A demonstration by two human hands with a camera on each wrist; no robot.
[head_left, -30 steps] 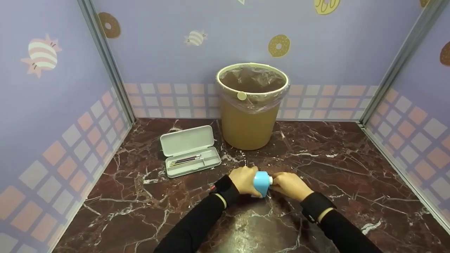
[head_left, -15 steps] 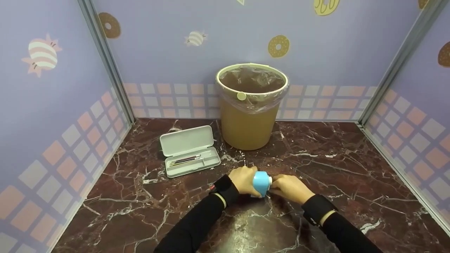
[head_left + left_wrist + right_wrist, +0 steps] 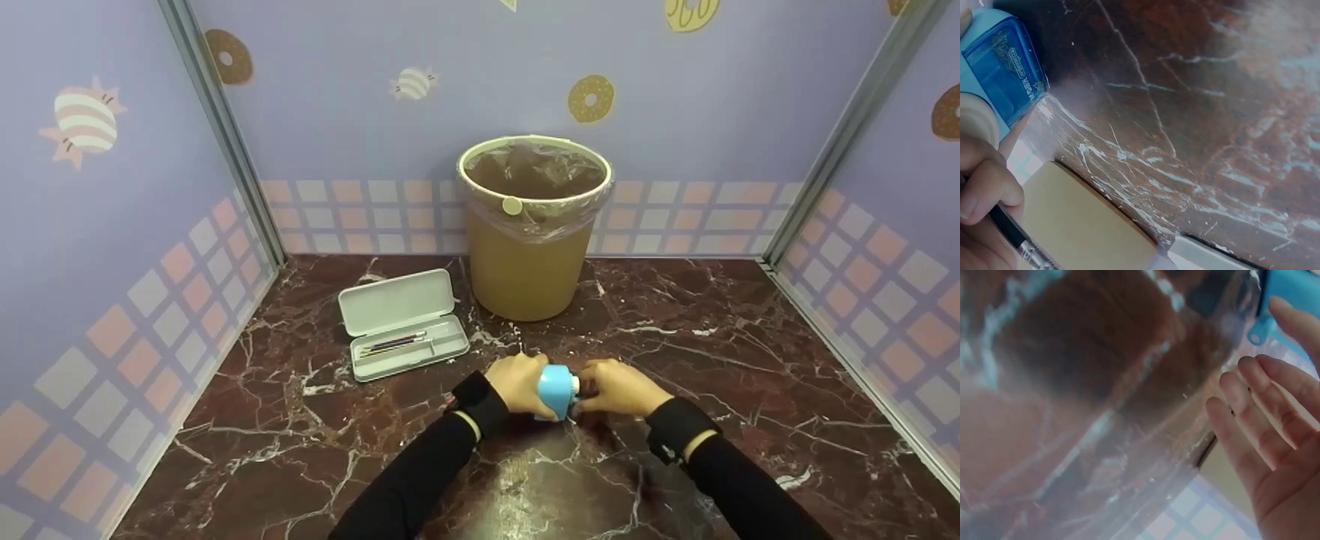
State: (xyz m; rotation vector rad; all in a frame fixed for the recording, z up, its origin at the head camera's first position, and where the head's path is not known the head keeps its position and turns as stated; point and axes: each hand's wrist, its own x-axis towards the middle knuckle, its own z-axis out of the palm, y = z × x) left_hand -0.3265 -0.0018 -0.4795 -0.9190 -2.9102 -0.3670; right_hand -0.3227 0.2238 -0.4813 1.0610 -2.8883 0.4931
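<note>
A light blue pencil sharpener (image 3: 555,388) with a see-through blue shavings drawer (image 3: 1008,67) stands on the marbled table. My left hand (image 3: 517,384) grips it from the left. In the left wrist view, fingers (image 3: 988,185) hold a dark pencil (image 3: 1010,230) with a silver metal band beside the sharpener's white round part (image 3: 977,119). The pencil's other end is hidden. My right hand (image 3: 619,386) is at the sharpener's right side, near a white knob (image 3: 575,385). In the right wrist view its fingers are nearly straight and spread, with nothing visible between them.
An opened white pencil case (image 3: 409,349) with several pencils (image 3: 394,343) lies left of the hands. Behind stands a tan bin (image 3: 525,270) lined with clear plastic. Patterned panels (image 3: 360,112) enclose the table at the back and sides.
My right fingers, earlier closed together at the white knob, have spread and come away from it. The left hand and sharpener have stayed in place.
</note>
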